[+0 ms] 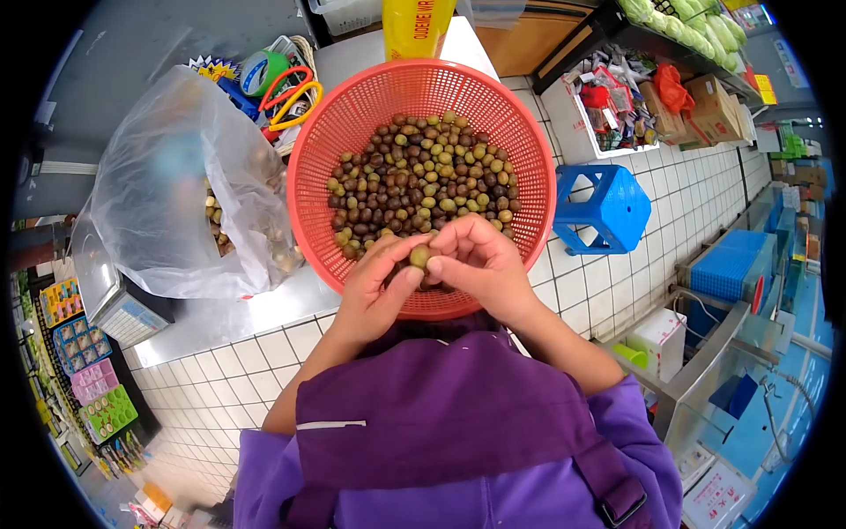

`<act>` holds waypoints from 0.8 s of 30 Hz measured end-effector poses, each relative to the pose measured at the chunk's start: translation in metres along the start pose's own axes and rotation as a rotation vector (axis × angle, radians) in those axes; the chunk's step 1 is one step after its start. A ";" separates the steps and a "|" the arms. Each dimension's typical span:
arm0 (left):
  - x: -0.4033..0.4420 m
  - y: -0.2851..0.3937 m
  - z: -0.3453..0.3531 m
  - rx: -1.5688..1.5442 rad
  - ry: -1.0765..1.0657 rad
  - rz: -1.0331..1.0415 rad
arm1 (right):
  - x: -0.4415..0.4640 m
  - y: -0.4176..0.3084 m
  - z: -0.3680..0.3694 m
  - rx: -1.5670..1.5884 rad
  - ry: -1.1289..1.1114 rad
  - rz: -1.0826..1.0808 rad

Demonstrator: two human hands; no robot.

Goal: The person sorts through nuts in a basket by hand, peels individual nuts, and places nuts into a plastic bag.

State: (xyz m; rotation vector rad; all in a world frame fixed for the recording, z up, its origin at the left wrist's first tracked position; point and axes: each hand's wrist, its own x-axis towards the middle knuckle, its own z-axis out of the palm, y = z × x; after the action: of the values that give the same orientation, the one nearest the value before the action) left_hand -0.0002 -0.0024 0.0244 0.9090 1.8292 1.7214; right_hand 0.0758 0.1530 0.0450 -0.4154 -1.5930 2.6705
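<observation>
A red mesh basket [304, 167] is partly filled with small round fruits [423, 172], mottled green and brown. Over its near rim, one green-brown fruit [420, 256] is pinched between my two hands. My left hand [381, 286] is closed, with thumb and fingertips at the fruit's left side. The right hand [480, 269] is closed on it from the other side, thumb across its lower edge. Whatever lies under my fingertips is hidden.
Left of the basket, a clear plastic bag [150, 220] with pale and brown pieces sits on a metal counter [256, 313]. Orange-handled scissors [295, 106] and green tape [262, 75] lie behind it. A blue stool [608, 212] stands on the tiled floor to the right.
</observation>
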 end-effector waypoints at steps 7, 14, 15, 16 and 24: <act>0.000 0.015 -0.002 0.138 -0.033 0.055 | -0.008 -0.005 0.004 -0.250 -0.044 -0.037; -0.004 0.013 -0.009 0.337 -0.090 0.178 | -0.010 0.001 0.005 -0.048 -0.049 0.045; -0.003 0.011 -0.010 0.375 -0.101 0.231 | -0.009 0.007 0.002 -0.059 -0.064 0.054; -0.004 0.010 -0.011 0.413 -0.110 0.285 | -0.009 0.010 0.002 -0.069 -0.080 0.063; -0.011 0.004 -0.011 0.114 -0.081 0.111 | -0.014 0.012 0.020 0.032 0.037 0.100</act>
State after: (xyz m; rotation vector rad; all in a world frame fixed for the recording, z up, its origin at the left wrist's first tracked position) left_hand 0.0000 -0.0184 0.0282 1.1289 1.8707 1.6332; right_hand 0.0863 0.1278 0.0463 -0.5541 -1.5577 2.7391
